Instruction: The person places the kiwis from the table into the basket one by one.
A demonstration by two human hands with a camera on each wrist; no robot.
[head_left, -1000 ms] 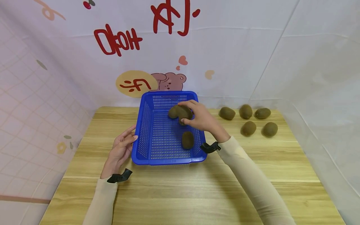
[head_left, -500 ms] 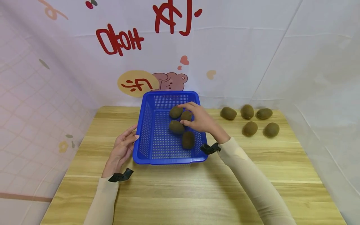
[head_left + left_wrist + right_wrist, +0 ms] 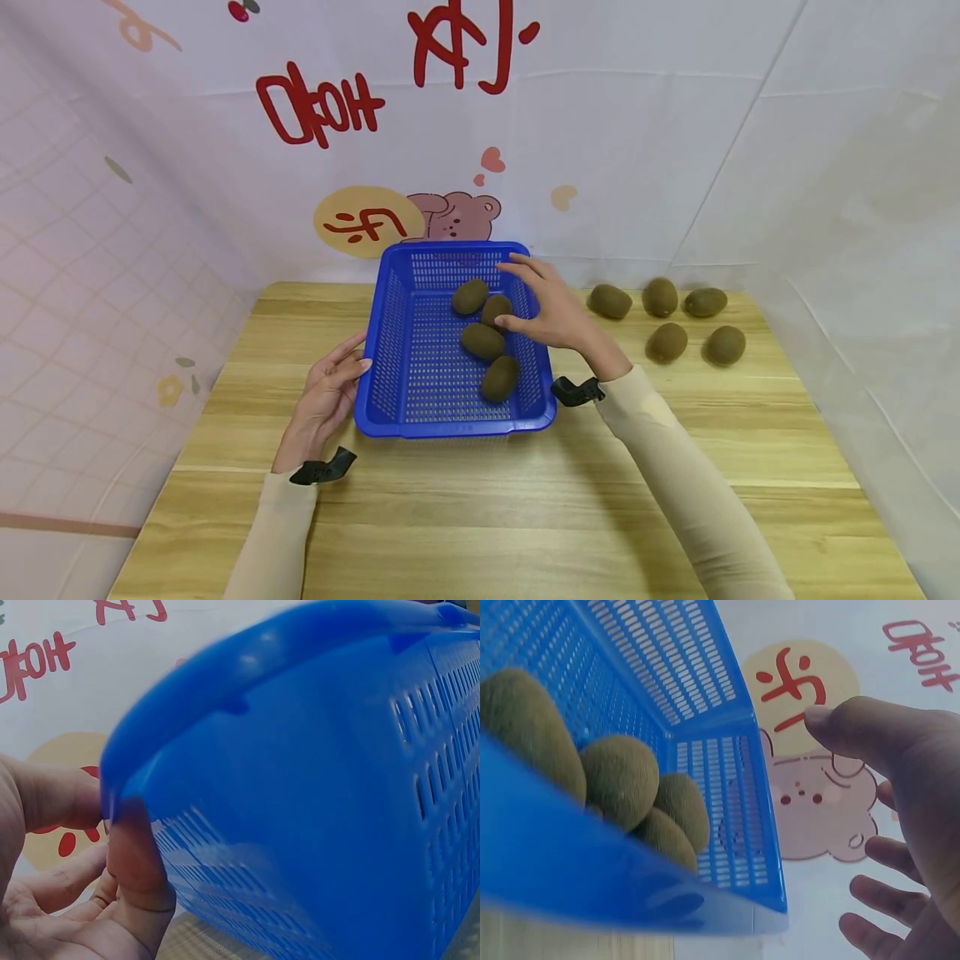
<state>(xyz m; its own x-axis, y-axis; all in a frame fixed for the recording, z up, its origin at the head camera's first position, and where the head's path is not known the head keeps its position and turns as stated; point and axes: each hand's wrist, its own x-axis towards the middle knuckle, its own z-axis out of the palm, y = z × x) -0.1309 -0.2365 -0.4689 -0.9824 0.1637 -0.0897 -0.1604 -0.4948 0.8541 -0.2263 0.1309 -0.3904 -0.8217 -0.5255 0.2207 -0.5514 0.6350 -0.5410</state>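
Note:
A blue perforated plastic basket (image 3: 457,430) stands on the table with several brown kiwis inside, among them a kiwi (image 3: 500,379) near its front right and another kiwi (image 3: 470,297) farther back. My left hand (image 3: 327,400) pinches the basket's left rim; in the left wrist view the thumb and a finger (image 3: 139,862) clasp the rim's edge. Over the basket's right side hovers my right hand (image 3: 555,308), fingers spread and holding nothing. The right wrist view shows this hand (image 3: 922,817) apart from the fruit, beyond the rim.
Several more kiwis lie on the table to the right, including a kiwi (image 3: 664,343) in the front row and a kiwi (image 3: 611,302) behind. The wooden table (image 3: 450,517) ends at a white printed cloth (image 3: 637,125) at the back.
My right hand has let go of a kiwi in the basket and moved slightly right, its fingers spreading. The front kiwis have shifted a little. My left hand stays at the rim.

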